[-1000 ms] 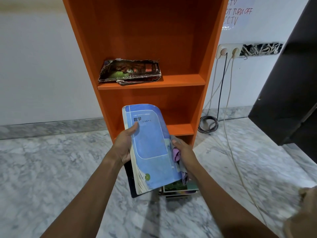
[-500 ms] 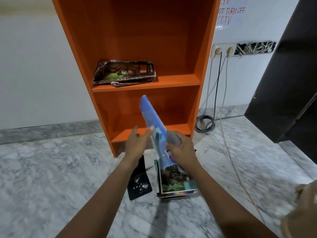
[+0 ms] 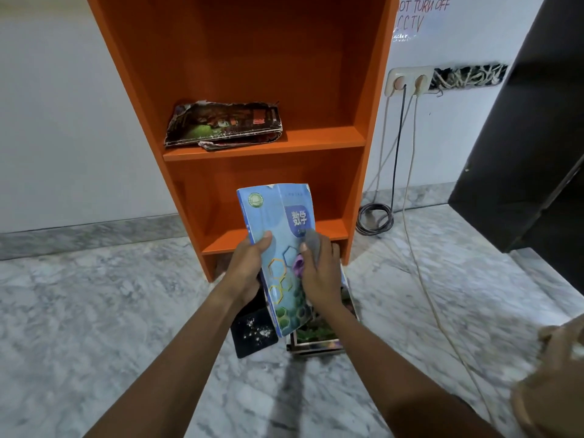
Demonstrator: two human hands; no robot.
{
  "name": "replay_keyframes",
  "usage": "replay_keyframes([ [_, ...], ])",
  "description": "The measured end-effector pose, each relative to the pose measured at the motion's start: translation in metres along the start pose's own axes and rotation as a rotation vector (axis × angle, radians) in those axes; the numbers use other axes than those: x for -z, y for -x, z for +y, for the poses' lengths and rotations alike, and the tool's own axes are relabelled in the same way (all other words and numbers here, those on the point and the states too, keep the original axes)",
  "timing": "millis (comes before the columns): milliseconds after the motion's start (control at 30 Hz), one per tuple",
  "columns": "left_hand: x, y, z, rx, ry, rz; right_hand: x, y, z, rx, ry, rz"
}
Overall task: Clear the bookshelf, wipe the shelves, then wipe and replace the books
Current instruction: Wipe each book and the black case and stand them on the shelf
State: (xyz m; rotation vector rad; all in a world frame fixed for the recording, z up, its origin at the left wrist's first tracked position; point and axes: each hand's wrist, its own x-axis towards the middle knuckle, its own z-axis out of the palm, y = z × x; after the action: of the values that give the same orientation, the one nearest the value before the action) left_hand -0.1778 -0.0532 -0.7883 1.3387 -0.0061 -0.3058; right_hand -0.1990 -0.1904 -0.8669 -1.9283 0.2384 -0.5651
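Note:
I hold a blue textbook upright in front of the orange bookshelf. My left hand grips its left edge, thumb on the cover. My right hand presses a grey and purple cloth against the cover with hexagons on it. A worn, tattered book lies flat on the left of the middle shelf. Under my hands a small stack of books and a black book lie on the floor. The lowest shelf is bare.
Grey marble floor all around. Two cables run from a wall socket to the floor right of the shelf, one coiled by the skirting. A dark cabinet stands at the right. A blurred part of a person shows at the lower right.
I turned the blue book over: its other cover, with hexagons, now faces me. My right hand moved the cloth onto this cover.

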Motion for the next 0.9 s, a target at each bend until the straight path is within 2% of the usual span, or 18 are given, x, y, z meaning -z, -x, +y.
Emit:
replay_keyframes([
  [100,0.01,0.004,-0.008,0.021,-0.039,0.019,0.001,-0.01,0.032,-0.166,-0.008,-0.142],
  [233,0.032,-0.003,-0.021,0.056,-0.062,0.097,0.005,-0.009,0.071,-0.375,0.104,-0.104],
  [333,0.044,-0.01,-0.036,0.076,-0.071,0.135,0.007,-0.004,0.088,-0.473,0.17,-0.188],
  [467,0.048,-0.02,-0.059,0.101,-0.085,0.132,0.008,0.003,0.094,-0.495,0.223,-0.301],
  [567,0.046,-0.024,-0.069,0.121,-0.073,0.129,-0.006,0.004,0.09,-0.443,0.21,-0.333],
  [700,0.039,-0.026,-0.069,0.144,-0.046,0.136,-0.007,0.008,0.029,-0.406,0.055,-0.38],
  [800,0.035,-0.025,-0.048,0.155,0.034,0.168,-0.005,0.009,-0.013,-0.377,-0.01,-0.576],
  [900,0.032,-0.023,-0.007,0.127,0.103,0.185,-0.002,0.004,-0.048,-0.235,0.044,-0.683],
])
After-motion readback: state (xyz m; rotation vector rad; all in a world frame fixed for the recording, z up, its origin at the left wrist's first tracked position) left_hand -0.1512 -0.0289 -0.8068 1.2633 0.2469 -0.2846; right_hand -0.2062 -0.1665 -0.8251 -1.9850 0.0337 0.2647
